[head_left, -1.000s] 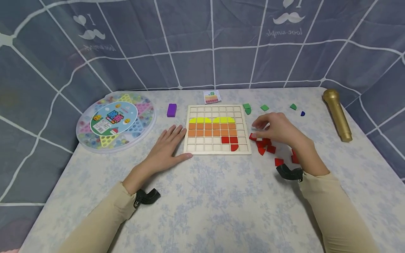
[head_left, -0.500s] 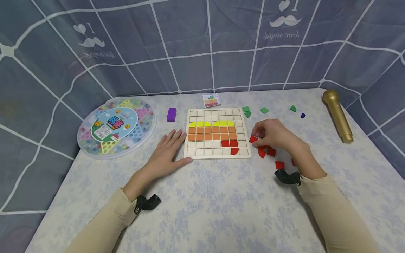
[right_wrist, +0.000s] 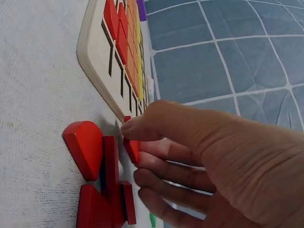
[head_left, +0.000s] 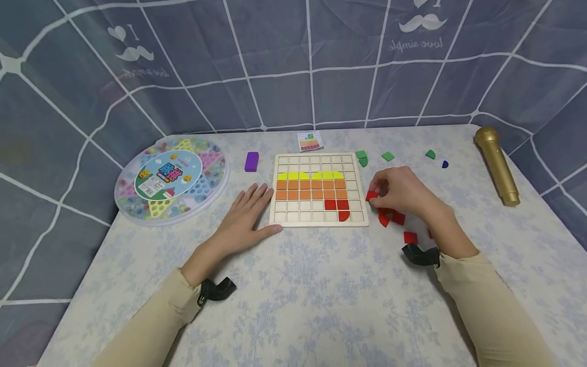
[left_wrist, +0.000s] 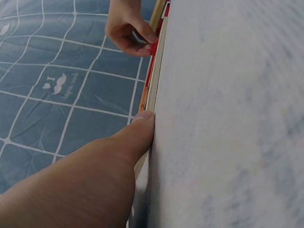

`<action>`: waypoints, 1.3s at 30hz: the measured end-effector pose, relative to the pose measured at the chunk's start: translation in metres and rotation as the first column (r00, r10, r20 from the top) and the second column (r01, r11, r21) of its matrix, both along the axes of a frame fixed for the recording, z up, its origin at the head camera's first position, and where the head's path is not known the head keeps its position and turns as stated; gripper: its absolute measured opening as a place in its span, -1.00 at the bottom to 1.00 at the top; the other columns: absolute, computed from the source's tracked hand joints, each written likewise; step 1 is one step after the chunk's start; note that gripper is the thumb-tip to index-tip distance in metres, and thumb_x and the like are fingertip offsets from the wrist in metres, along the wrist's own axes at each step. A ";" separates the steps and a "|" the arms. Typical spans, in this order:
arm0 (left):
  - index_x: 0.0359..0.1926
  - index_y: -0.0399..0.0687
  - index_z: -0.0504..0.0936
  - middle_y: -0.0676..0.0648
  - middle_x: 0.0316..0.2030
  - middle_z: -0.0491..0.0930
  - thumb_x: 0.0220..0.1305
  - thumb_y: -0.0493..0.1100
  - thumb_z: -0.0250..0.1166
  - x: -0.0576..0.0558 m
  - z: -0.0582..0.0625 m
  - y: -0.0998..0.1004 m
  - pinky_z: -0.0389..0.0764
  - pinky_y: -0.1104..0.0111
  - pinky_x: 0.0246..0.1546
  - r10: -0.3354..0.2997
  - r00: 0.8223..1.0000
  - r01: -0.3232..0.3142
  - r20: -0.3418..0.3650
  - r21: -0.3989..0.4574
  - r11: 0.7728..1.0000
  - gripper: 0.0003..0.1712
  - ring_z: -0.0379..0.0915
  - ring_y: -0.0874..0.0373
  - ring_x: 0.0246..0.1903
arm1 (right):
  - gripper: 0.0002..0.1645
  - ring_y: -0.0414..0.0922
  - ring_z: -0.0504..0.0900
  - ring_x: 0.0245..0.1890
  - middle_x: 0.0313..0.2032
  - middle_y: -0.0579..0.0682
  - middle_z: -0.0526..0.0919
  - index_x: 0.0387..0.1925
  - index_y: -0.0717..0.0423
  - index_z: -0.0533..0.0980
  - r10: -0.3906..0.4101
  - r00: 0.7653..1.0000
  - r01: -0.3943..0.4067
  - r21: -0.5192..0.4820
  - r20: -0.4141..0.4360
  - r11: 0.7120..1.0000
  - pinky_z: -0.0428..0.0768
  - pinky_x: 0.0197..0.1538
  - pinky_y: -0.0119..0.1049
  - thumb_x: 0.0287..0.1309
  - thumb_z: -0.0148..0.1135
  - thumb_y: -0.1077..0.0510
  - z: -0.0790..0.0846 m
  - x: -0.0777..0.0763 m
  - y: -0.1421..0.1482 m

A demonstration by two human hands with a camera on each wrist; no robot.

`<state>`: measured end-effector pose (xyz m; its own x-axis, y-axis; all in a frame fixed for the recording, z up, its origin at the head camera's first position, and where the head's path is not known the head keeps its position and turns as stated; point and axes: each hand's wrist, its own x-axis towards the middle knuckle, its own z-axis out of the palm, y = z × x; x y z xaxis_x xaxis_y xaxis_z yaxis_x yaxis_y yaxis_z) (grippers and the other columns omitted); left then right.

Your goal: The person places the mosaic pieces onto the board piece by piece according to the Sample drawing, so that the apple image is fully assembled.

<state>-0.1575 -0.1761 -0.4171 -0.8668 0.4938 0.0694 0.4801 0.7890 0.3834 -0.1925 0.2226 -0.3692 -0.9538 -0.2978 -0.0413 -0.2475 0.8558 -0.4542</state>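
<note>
A wooden grid board [head_left: 298, 225] lies mid-table with rows of yellow and orange tiles and a few red ones at its lower right. My left hand [head_left: 243, 219] rests by its left side, fingers straight and spread, thumb at the near left corner. Beside the board's right edge, my right hand [head_left: 403, 191] pinches a red square tile [head_left: 371, 195] between thumb and fingers. The right wrist view shows the thumb over the near side of this tile [right_wrist: 131, 151]. Several loose red tiles [right_wrist: 84, 147] lie below that hand, some partly hidden by it.
A picture card [head_left: 310, 140] lies behind the board, a purple block [head_left: 251, 161] to its left. Further left is a round clear game box [head_left: 215, 196]. Green pieces [head_left: 388, 156], a small blue piece [head_left: 445, 164] and a gold microphone-shaped object [head_left: 497, 165] lie toward the right.
My right hand's fingers have come down and closed around the red tile beside the board. The left hand stays where it was. The head view has shifted slightly.
</note>
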 end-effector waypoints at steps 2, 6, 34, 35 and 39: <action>0.70 -0.12 0.01 -0.21 0.69 -0.07 0.39 0.26 0.35 0.000 0.000 0.000 -0.29 -0.10 0.68 -0.005 1.000 0.005 -0.004 0.002 1.000 0.13 -0.30 -0.18 0.69 | -0.77 -0.01 0.60 -0.24 -0.31 0.03 0.72 -0.22 0.14 0.70 0.003 1.000 -0.003 -0.015 -0.020 1.000 0.64 -0.15 -0.17 0.07 0.53 0.17 0.001 0.001 -0.001; 0.70 -0.13 0.01 -0.21 0.69 -0.07 0.40 0.26 0.34 -0.001 0.000 0.001 -0.29 -0.10 0.68 -0.013 1.000 0.013 -0.001 -0.002 1.000 0.12 -0.30 -0.18 0.69 | -0.73 0.00 0.60 -0.21 -0.28 0.03 0.72 -0.18 0.12 0.70 0.018 0.998 -0.022 -0.064 -0.055 0.998 0.64 -0.09 -0.13 0.09 0.56 0.13 0.000 0.003 -0.005; 0.70 -0.11 -0.01 -0.20 0.70 -0.09 0.41 0.28 0.32 -0.002 0.003 0.000 -0.31 -0.08 0.68 -0.003 1.000 0.004 0.011 -0.014 1.000 0.12 -0.32 -0.16 0.70 | -0.81 -0.15 0.59 -0.32 -0.34 -0.10 0.71 -0.24 0.04 0.79 0.316 0.943 -0.330 -0.149 -0.108 0.932 0.65 -0.18 -0.26 0.06 0.61 0.24 -0.007 0.021 -0.068; 0.70 -0.11 -0.01 -0.20 0.69 -0.09 0.41 0.28 0.32 -0.002 0.003 0.000 -0.30 -0.08 0.68 -0.004 1.000 0.004 0.009 -0.014 1.000 0.12 -0.32 -0.16 0.70 | -0.81 -0.15 0.59 -0.32 -0.34 -0.11 0.71 -0.24 0.04 0.79 0.319 0.941 -0.333 -0.147 -0.112 0.931 0.65 -0.18 -0.26 0.06 0.61 0.24 -0.007 0.021 -0.067; 0.70 -0.11 -0.01 -0.20 0.69 -0.09 0.41 0.28 0.33 -0.001 0.002 0.000 -0.30 -0.08 0.68 -0.002 1.000 0.002 0.011 -0.011 1.000 0.12 -0.32 -0.16 0.70 | -0.80 -0.15 0.63 -0.32 -0.34 -0.10 0.74 -0.22 0.06 0.81 0.336 0.932 -0.355 -0.151 -0.139 0.923 0.68 -0.19 -0.24 0.07 0.62 0.24 -0.007 0.020 -0.064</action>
